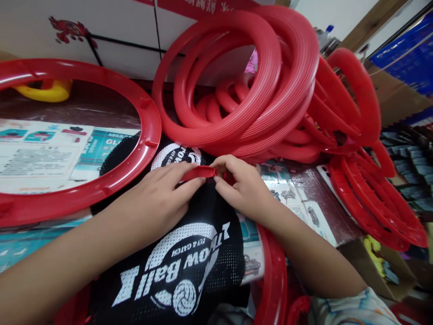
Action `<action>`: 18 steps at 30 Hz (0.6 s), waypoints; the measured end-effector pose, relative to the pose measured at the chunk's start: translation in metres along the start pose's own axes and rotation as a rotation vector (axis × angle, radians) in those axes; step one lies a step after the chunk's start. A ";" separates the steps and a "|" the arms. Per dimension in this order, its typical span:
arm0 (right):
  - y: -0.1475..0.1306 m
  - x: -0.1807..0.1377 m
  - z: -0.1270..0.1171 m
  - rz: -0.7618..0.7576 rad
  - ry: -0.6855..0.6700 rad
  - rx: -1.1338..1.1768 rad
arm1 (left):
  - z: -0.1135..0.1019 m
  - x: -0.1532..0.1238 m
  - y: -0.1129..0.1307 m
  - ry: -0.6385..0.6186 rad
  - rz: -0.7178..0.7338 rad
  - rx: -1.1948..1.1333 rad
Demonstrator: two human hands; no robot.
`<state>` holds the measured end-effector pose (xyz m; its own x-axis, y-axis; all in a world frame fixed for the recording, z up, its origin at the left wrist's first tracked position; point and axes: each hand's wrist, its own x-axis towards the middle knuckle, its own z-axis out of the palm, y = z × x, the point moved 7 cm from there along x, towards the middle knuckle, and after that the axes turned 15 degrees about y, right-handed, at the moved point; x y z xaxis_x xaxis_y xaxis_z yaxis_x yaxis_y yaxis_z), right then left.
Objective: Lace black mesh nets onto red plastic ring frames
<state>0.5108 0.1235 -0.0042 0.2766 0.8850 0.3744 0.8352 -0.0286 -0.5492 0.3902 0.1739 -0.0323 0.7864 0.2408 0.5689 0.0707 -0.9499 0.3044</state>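
My left hand [160, 194] and my right hand [240, 185] meet over a black mesh cloth [216, 225] printed with white "Throw Ball" lettering. Between their fingertips is a short red plastic strip [199, 173], pinched from both sides. Whether this strip joins a larger ring is hidden by the hands and cloth. Part of a red plastic ring [275, 271] shows beside the cloth at lower right. Another black mesh piece with a similar print [177, 155] lies just beyond my fingers.
A large red ring [149, 118] lies at left, near a yellow part [50, 91]. Beyond my hands several red rings [216, 131] lean in a pile, with more rings [379, 207] at right. A white box [128, 40] stands behind; a carton [382, 266] sits lower right.
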 end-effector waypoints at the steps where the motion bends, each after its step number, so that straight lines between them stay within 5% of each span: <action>1: 0.000 0.000 0.000 0.001 0.005 0.006 | 0.001 0.000 0.000 -0.003 0.005 0.001; 18: 0.002 0.003 0.002 0.001 0.055 -0.020 | 0.001 -0.002 0.001 0.063 0.069 0.059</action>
<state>0.5128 0.1271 -0.0054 0.3030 0.8582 0.4143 0.8439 -0.0397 -0.5350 0.3891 0.1726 -0.0339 0.7506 0.1844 0.6345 0.0552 -0.9744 0.2180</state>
